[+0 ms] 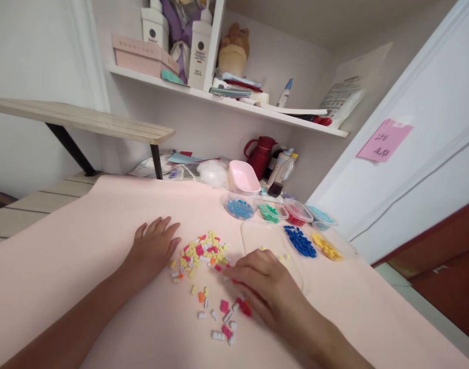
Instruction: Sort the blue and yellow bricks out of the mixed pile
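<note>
My left hand (153, 251) lies flat on the pink table cover with its fingers spread, just left of a pile of small toy building bricks (208, 250). The pile is mostly yellow, with some pink, white and orange. My right hand (265, 284) is at the right edge of the pile, its fingers bent and drawn together. A bit of red shows by its fingertips; whether it is held I cannot make out. Below lie scattered white and pink bricks (227, 319). Partly behind my right hand is a clear shallow tray (257, 233) with a few yellow bricks.
Clear tubs hold light blue (240, 208), green (270, 212) and red bricks (296, 212). Dark blue (300, 242) and yellow bricks (326, 247) are at the right. A pink basin (244, 177) and red jug (260, 155) stand behind, under a shelf (280, 118). A wooden ledge (104, 124) juts in at left.
</note>
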Demonstrator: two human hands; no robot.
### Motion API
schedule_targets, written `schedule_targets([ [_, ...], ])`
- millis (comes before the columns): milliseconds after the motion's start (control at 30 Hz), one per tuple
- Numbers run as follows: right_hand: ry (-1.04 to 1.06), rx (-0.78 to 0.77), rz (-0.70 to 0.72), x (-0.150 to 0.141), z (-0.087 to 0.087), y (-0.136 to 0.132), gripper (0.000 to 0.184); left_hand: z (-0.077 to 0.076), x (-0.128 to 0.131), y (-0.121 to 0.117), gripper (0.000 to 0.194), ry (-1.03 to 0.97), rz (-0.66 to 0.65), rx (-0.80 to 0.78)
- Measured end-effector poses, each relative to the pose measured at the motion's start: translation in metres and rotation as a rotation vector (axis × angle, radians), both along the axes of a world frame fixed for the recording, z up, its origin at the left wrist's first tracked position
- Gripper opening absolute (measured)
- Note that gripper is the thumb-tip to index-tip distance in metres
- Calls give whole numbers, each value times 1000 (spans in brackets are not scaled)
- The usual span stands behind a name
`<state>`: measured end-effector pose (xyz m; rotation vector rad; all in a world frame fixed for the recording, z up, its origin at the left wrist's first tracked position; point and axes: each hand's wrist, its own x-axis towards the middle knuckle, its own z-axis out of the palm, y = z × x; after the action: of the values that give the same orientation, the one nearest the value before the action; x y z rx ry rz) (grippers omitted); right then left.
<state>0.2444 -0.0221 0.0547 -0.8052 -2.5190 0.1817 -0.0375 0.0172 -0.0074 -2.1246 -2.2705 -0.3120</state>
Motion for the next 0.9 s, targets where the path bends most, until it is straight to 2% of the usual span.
schedule_targets([
  [100,-25,-10,75,-18,-13,-6,35,-2,-1,0,48,-21,-19,35],
  [233,-136,33,112,-35,-29,-4,53,-2,-1,-2,48,-20,-27,30],
  [300,-181,25,125,-40,-33,-2,56,-1,0,-2,48,-6,-29,21],
  [533,-156,-133,17,-44,-29,-3,26,-1,0,-2,48,7,-24,22],
  [767,-128,-187,-59,-40,-29,0,15,-3,-1,0,47,-1,-22,46],
  [900,-114,-201,-65,-39,-30,0,16,-1,-1,-1,48,10,-20,21],
])
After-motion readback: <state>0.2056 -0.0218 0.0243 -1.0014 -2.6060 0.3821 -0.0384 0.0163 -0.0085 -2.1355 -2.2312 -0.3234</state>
